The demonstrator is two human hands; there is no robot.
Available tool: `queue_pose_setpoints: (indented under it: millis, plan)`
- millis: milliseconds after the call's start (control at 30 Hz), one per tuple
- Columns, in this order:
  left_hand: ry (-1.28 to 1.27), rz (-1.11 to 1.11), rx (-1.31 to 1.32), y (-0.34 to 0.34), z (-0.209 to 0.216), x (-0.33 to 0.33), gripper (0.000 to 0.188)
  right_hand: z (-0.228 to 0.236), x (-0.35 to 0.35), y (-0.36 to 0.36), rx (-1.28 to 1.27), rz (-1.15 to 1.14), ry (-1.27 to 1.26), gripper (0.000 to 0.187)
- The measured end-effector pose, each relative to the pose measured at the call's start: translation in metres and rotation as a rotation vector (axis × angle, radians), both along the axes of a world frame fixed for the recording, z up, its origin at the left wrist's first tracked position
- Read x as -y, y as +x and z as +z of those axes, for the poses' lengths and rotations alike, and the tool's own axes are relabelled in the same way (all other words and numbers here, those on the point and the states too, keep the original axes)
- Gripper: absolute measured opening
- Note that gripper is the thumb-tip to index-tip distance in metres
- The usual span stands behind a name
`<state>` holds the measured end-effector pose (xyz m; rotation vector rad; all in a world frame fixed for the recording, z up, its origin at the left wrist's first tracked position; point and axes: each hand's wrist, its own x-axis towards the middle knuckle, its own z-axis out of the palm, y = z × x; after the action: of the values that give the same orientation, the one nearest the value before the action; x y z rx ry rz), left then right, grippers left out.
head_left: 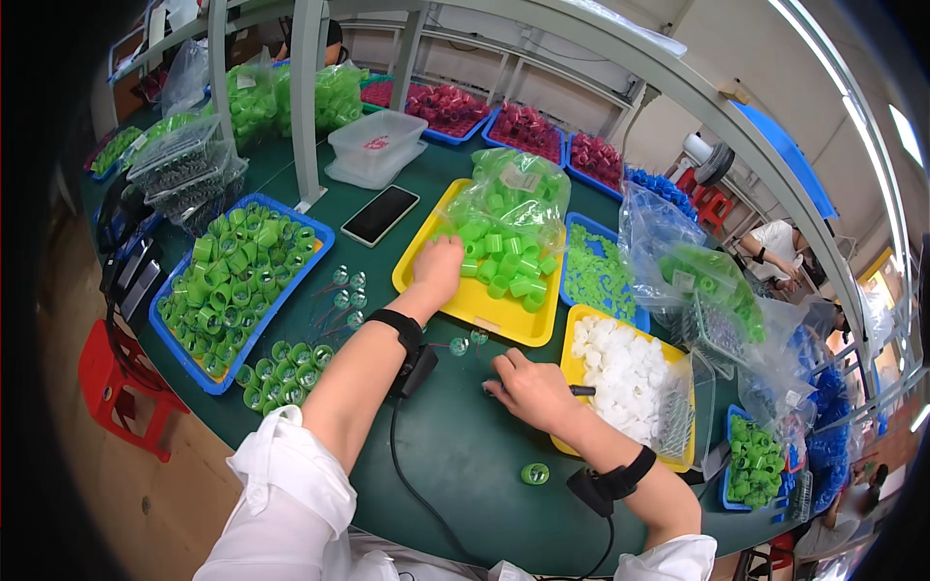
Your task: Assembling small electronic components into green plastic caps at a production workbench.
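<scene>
My left hand [441, 268] reaches over the left side of a yellow tray [489, 318], its fingers bent down beside loose green plastic cups [504, 259]. Its fingertips are partly hidden, so I cannot tell whether it grips a cup. A clear bag of green cups [518, 194] lies at the tray's far end. My right hand [531, 389] is curled above the green table, closed around a black pen-like tool [582, 390] that sticks out behind it. Small round clear parts with thin wires [458, 346] lie between the hands. One green cup [535, 473] stands near the right forearm.
On the left are a blue tray [325, 235] of filled green cups and a cluster of cups [281, 376]. A phone [381, 215] and a clear plastic tub [376, 145] lie beyond. White pieces [620, 368] fill another yellow tray at right. Cables trail from both wrist straps.
</scene>
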<state>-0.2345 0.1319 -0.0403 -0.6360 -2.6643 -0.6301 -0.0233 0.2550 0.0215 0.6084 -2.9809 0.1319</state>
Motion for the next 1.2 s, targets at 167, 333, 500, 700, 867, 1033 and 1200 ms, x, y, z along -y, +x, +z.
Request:
queue_pose_setpoints:
  millis: [167, 333, 500, 700, 867, 1033, 1200]
  plan:
    - [-0.071, -0.053, 0.036, -0.006, 0.000, 0.006, 0.028, -0.020, 0.002, -0.004, 0.093, 0.001, -0.027, 0.020]
    - [0.594, -0.474, 0.311, 0.060, 0.089, 0.046, 0.034, -0.016, 0.008, 0.004, 0.124, -0.018, -0.036, 0.010]
    - [1.076, -1.071, 0.618, 0.168, 0.137, 0.094, 0.037, -0.025, 0.002, 0.005, 0.114, -0.038, -0.009, 0.007]
    - [1.316, -1.160, 0.799, 0.216, 0.119, 0.120, 0.039, -0.022, 0.004, 0.016, 0.098, -0.134, -0.093, 0.006]
    - [1.228, -0.953, 0.836, 0.215, 0.077, 0.124, 0.035, -0.016, 0.001, 0.034, 0.120, -0.256, -0.394, 0.013]
    - [1.404, -0.744, 1.448, 0.213, 0.047, 0.125, 0.033, 0.037, 0.027, 0.059, 0.148, -0.404, -0.688, 0.014]
    - [1.380, -0.772, 1.718, 0.225, 0.051, 0.116, 0.029, 0.064, 0.052, 0.087, -0.082, 0.032, -0.624, 0.017]
